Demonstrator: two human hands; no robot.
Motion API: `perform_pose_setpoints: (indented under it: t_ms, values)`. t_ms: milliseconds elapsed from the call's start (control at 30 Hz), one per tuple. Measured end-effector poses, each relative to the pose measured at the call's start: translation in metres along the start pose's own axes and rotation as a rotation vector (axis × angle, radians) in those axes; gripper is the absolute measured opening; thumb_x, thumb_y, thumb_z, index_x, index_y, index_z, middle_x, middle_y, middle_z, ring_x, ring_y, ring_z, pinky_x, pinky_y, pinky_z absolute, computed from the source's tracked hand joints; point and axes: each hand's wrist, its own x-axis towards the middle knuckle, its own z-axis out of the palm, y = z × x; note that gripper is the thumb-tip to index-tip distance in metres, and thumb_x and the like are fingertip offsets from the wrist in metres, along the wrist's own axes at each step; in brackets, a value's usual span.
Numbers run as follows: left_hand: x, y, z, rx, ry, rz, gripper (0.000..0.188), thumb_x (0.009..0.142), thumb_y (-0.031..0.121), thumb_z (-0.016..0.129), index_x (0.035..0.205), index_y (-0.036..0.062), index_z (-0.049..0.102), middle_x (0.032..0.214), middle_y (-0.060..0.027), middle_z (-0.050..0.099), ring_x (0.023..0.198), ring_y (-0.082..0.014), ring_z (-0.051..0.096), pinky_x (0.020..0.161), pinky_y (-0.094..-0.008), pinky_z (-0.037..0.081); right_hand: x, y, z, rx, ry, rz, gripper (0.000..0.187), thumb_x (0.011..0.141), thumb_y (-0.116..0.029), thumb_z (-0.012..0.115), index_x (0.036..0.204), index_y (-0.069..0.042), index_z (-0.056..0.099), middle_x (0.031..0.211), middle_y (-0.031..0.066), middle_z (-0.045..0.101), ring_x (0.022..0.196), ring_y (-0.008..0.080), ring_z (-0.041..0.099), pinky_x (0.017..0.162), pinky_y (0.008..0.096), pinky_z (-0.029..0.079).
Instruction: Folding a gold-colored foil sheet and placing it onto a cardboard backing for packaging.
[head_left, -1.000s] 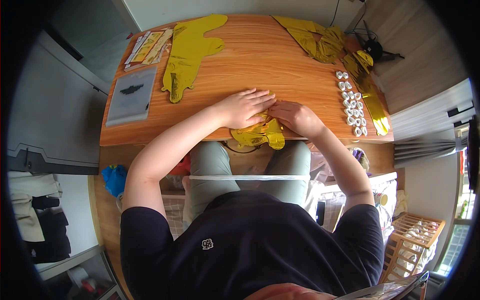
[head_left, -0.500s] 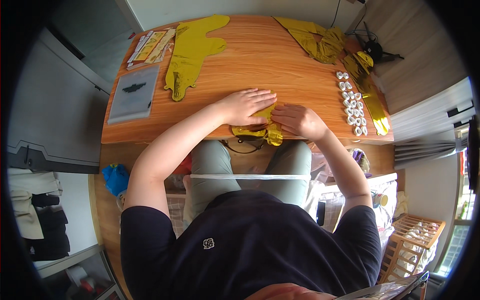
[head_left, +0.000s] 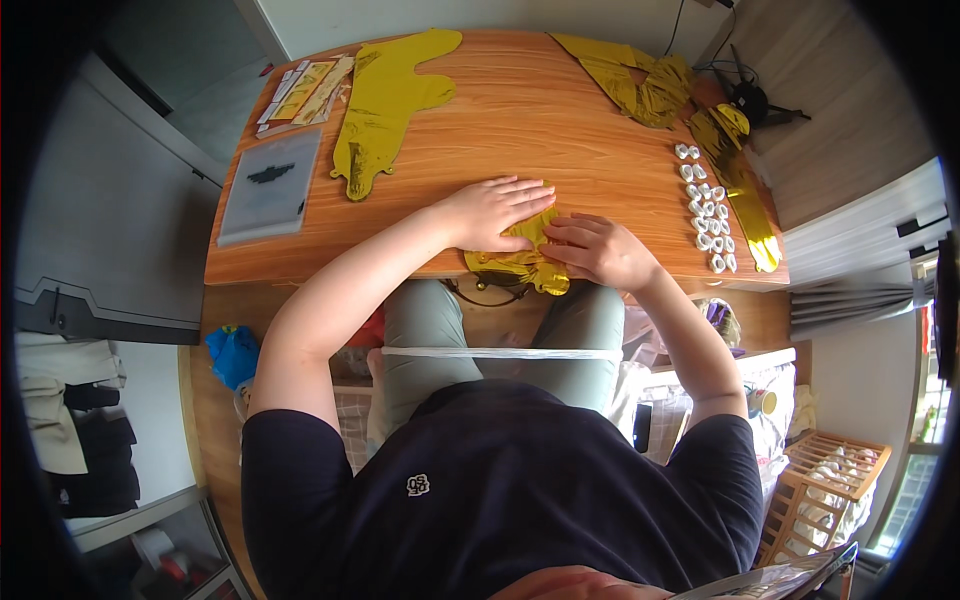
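Observation:
A shiny gold foil sheet [head_left: 512,262], crinkled and partly hanging over the table's front edge, lies under both hands. My left hand [head_left: 490,215] rests flat on it with the fingers stretched to the right. Beside it my right hand [head_left: 603,250] touches the foil's right side, its fingers bent and slightly apart, pointing left. Part of the foil is hidden beneath the palms and fingers. Farther off to the left lies a flat gold foil balloon [head_left: 385,105] with rounded lobes, apart from my hands.
A clear plastic folder [head_left: 268,190] and printed paper strips [head_left: 300,95] are at the left. More gold foil [head_left: 640,85] spreads over the far right, with a long foil strip [head_left: 740,190] below. Rows of small white rolls [head_left: 707,215] stand near it. A black device [head_left: 750,98] sits behind.
My right hand has shifted slightly right and its fingers have lifted and spread a little. The foil's hanging end has moved slightly right. My left hand stays in place.

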Motion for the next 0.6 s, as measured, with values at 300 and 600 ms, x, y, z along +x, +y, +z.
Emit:
perform_pose_setpoints:
  t_ms: [300,600]
  values:
    - [0.0,0.002,-0.005,-0.069,0.017,0.011,0.087,0.095,0.051,0.064,0.163,0.0098,0.029,0.169,-0.0116,0.03,0.156,-0.0278,0.027,0.128,-0.0457,0.022,-0.002,0.004,0.005,0.071,-0.039,0.112,0.035,0.081,-0.012,0.074,0.116,-0.01,0.072,0.119,0.0129,0.071,0.117,0.0331,0.067,0.1,0.0465,0.054]
    - [0.001,-0.015,-0.008,-0.362,-0.018,-0.008,0.066,0.099,0.018,0.051,0.162,0.0095,0.033,0.168,-0.0112,0.033,0.156,-0.0271,0.028,0.129,-0.0428,0.018,0.03,0.004,0.015,0.061,0.094,0.399,0.011,0.09,-0.015,0.07,0.099,-0.008,0.069,0.082,0.0115,0.069,0.079,0.0353,0.067,0.075,0.0472,0.054]
